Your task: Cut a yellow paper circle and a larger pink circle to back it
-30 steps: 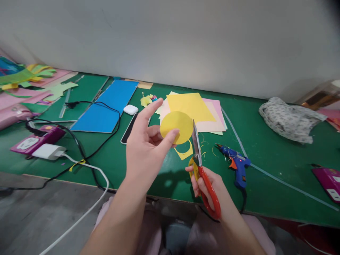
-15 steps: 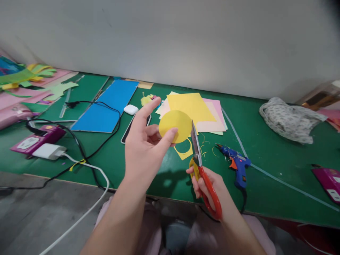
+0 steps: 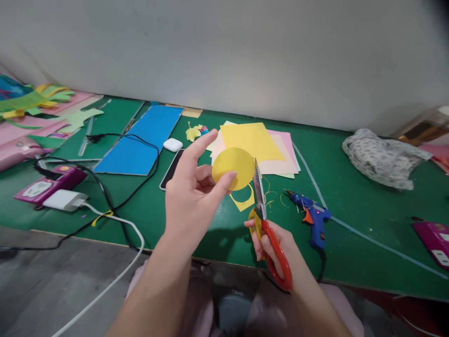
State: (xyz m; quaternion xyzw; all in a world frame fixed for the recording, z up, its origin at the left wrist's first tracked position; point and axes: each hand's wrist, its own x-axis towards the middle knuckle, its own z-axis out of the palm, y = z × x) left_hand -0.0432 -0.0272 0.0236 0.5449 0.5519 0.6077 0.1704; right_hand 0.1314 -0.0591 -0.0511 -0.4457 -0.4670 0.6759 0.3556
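Note:
A yellow paper circle (image 3: 233, 164) is pinched between the thumb and fingers of my left hand (image 3: 196, 196), its index finger raised. My right hand (image 3: 273, 241) grips a pair of scissors (image 3: 260, 194) with one red and one yellow handle. The blades point up at the circle's right edge; whether they touch it I cannot tell. Below the circle, on the table, lies a yellow paper offcut (image 3: 244, 200) with a round hole, beside several thin trimmings (image 3: 269, 203). Behind, a yellow sheet (image 3: 252, 138) tops a pile of pink and pale papers (image 3: 282, 150).
A blue glue gun (image 3: 315, 217) lies right of the scissors. On the left are a phone (image 3: 169, 173), a white earbud case (image 3: 173, 145), a blue board (image 3: 140, 142), a purple power strip (image 3: 52, 185) and cables. A patterned cloth bundle (image 3: 380, 157) sits at the right.
My left hand and the paper circle have shifted slightly right and down. The scissors' yellow handle has moved slightly left, in my right hand's grip.

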